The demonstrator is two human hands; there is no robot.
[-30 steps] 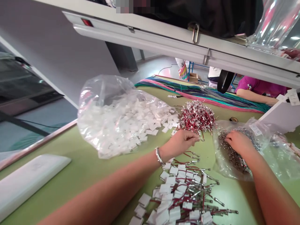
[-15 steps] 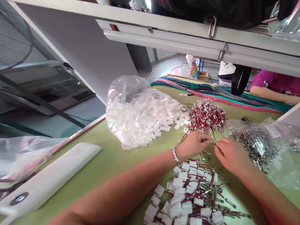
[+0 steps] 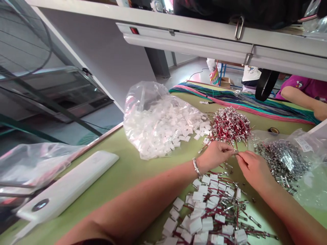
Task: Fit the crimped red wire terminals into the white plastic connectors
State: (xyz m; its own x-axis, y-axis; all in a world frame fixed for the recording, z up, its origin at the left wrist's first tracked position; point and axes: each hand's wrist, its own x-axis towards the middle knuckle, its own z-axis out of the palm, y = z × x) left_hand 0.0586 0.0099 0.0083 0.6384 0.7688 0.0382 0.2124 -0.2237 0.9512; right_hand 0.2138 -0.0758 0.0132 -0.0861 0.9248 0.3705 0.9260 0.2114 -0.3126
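My left hand [image 3: 217, 156], with a bracelet at its wrist, and my right hand [image 3: 254, 168] meet fingertip to fingertip above the table. Both are closed in a pinch. A tiny metallic bit shows between the fingertips, too small to name and mostly covered by them. Just beyond lies a heap of short red wires with metal ends [image 3: 230, 126]. Below the hands spread many white plastic housings [image 3: 195, 224] joined to red wires and slim metal parts. Right of my right hand, a clear bag [image 3: 286, 160] holds small metal pieces.
A clear bag of white housings [image 3: 158, 126] lies left of the wire heap. Bundled long wires [image 3: 245, 100] cross the back, near a roll of black tape [image 3: 273, 130]. A long white appliance [image 3: 71, 187] rests at left. A white shelf [image 3: 199, 25] overhangs; a person's arm [image 3: 301, 98] is behind.
The fingertips of my two hands have come together, with a metallic bit showing between them. The whole view has shifted slightly. The person behind has moved an arm.
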